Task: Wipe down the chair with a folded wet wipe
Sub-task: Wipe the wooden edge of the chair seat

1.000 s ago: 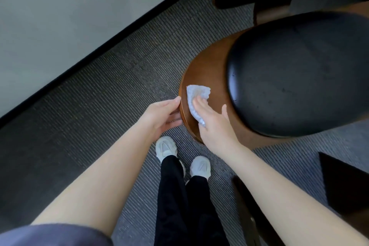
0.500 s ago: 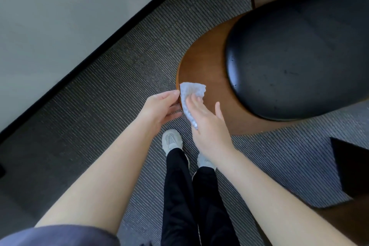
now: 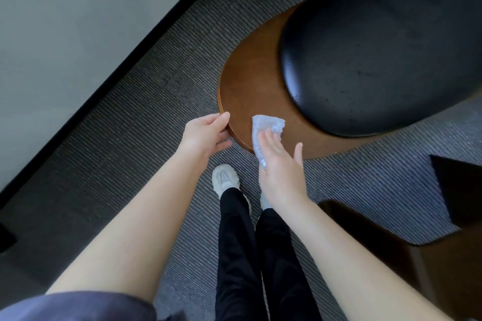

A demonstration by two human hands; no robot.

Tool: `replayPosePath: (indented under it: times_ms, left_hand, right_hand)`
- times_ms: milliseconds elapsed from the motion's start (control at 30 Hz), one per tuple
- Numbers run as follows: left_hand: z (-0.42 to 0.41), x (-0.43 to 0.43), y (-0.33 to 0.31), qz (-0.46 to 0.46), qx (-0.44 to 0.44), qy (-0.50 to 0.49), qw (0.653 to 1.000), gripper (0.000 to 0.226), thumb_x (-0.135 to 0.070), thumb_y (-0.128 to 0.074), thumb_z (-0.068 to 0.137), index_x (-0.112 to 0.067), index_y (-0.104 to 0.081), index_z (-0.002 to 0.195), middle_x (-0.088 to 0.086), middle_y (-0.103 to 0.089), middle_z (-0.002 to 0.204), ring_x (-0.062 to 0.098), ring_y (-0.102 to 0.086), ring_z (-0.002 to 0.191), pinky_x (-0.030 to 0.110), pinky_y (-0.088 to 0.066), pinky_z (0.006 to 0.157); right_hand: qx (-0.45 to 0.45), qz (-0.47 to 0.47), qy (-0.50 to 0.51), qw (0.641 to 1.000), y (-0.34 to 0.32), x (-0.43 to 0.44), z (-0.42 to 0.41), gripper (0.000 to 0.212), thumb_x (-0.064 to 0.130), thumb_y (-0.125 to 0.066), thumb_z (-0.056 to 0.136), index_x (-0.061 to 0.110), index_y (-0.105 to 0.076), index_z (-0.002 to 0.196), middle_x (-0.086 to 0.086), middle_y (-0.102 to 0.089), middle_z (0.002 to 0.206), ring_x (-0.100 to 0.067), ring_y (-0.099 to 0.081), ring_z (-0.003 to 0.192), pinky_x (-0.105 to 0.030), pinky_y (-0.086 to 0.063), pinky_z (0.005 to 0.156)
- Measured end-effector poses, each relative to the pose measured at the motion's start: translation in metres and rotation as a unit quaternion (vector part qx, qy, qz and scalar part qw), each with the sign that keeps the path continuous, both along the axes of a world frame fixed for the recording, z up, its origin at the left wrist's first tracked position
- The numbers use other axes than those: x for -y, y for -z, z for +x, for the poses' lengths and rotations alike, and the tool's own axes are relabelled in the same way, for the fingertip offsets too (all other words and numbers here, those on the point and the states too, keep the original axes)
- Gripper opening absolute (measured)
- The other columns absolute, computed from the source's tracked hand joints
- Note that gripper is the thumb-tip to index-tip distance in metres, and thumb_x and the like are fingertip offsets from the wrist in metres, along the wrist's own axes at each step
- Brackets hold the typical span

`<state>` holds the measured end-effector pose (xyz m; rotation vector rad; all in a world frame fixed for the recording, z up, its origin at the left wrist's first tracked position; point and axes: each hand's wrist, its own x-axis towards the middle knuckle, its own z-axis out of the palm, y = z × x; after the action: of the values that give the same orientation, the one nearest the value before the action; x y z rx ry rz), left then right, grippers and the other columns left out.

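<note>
On the near rim of the chair (image 3: 250, 81), your left hand (image 3: 204, 135) pinches the wood for steadiness; your right hand (image 3: 281, 169) presses the wipe (image 3: 268, 124) with flat fingers.

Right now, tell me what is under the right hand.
A folded wet wipe lies under the right hand, flat on the chair's wooden shell. Its near part and the wood beneath are covered.

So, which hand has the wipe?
The right hand: it presses the wipe flat on the chair. The left hand only holds the chair's edge, with no wipe.
</note>
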<state>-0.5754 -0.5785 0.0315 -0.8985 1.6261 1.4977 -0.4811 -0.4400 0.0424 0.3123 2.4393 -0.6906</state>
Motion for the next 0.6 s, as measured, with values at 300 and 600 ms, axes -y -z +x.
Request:
replayPosePath:
  times_ms: [300,600]
  left_hand:
    - [0.0,-0.006,0.009,-0.146,-0.074,0.124,0.979,0.033,-0.026,-0.049,0.101,0.001,-0.068,0.102,0.013,-0.075,0.091,0.021,-0.074,0.079,0.04,-0.06,0.08]
    - [0.003,-0.014,0.004,-0.18,-0.086,0.123,0.972,0.029,-0.026,-0.046,0.102,-0.012,-0.069,0.09,0.009,-0.074,0.09,0.02,-0.073,0.078,0.04,-0.061,0.079]
  right_hand:
    - [0.019,0.023,0.021,0.999,0.003,-0.018,0.027,0.069,0.005,-0.045,0.095,0.021,-0.013,0.154,0.005,-0.01,0.162,-0.007,-0.003,0.148,-0.05,0.008,0.119]
    - [0.037,0.071,0.013,0.997,0.03,-0.065,0.054,0.07,0.001,-0.043,0.094,0.021,-0.013,0.154,0.007,-0.013,0.161,-0.005,-0.004,0.148,-0.05,0.004,0.12]
